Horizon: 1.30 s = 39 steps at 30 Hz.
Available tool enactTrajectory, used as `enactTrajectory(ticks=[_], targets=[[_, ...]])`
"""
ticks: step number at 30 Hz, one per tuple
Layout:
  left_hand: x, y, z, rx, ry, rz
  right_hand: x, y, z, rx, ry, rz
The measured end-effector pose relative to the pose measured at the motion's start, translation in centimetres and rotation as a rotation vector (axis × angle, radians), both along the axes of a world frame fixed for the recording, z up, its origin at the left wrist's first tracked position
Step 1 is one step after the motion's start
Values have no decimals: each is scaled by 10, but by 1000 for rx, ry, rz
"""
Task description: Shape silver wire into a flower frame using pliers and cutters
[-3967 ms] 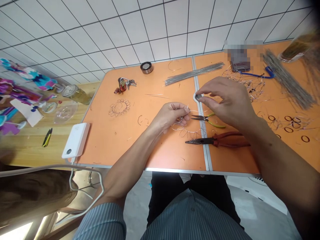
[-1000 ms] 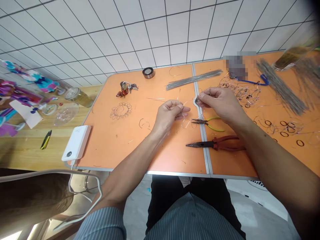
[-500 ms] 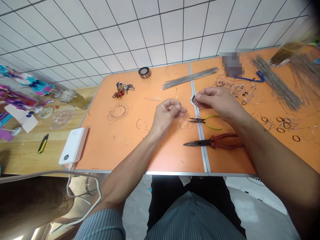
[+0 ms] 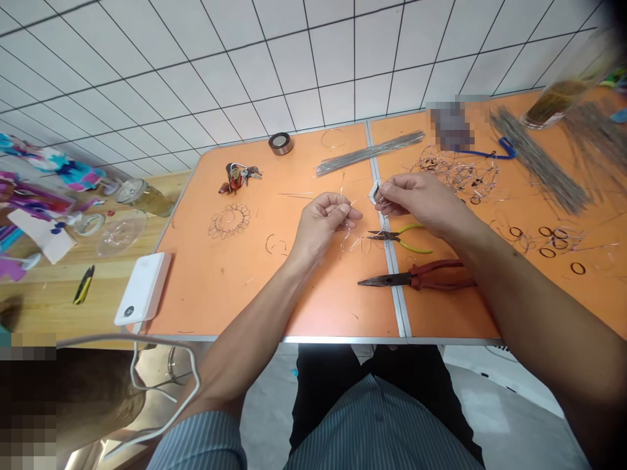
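Note:
My left hand (image 4: 323,225) is closed in a pinch on a thin bent wire (image 4: 350,243), whose loops hang below the fingers and whose ends stick up past the thumb. To its right, my right hand (image 4: 416,199) pinches thumb against forefinger beside the table's seam; a fine strand of wire shows faintly at its fingertips, the rest hidden by the fingers. Just below the hands lie small yellow-handled pliers (image 4: 404,238), jaws pointing left. Nearer me are larger red-handled long-nose pliers (image 4: 421,275), partly under my right forearm.
On the orange table (image 4: 220,287) are a flower-like wire ring (image 4: 229,222), keys (image 4: 238,177), a tape roll (image 4: 281,143), and a bundle of straight wires (image 4: 369,153). Tangled wire pieces (image 4: 458,173), dark rings (image 4: 547,252) and more wire bundles (image 4: 539,160) lie right. A white power bank (image 4: 143,288) sits left.
The view has shifted slightly. My right hand has moved a little away from the table's seam latch, showing more of it. Both hands keep their pinch.

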<state>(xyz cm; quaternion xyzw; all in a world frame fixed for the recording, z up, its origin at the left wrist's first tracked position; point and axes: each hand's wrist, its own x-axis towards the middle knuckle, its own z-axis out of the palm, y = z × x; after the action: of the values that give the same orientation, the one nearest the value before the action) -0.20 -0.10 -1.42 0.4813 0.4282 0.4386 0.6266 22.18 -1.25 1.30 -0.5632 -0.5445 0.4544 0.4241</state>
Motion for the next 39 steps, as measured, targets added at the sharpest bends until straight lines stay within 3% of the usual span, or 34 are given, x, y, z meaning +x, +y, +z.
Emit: enactTrajectory(ticks=[6,13,24,28,33,39], targets=[[0,1,2,-37,-63,71,-2,-2,2,-3,22,-16],[0,0,1,-20,-49,49,-1,0,-4,43,-7,-15],[-1,2,-3,-5,-100,22,-8,-5,2,83,13,-40],[-3,3,-2,-11,-78,48,-1,-3,1,86,-73,-11],[-3,2,0,-15,-50,-58,3,-5,7,412,-329,-192],[-3,2,0,0,-35,-198,2,-11,15,511,-623,-6]])
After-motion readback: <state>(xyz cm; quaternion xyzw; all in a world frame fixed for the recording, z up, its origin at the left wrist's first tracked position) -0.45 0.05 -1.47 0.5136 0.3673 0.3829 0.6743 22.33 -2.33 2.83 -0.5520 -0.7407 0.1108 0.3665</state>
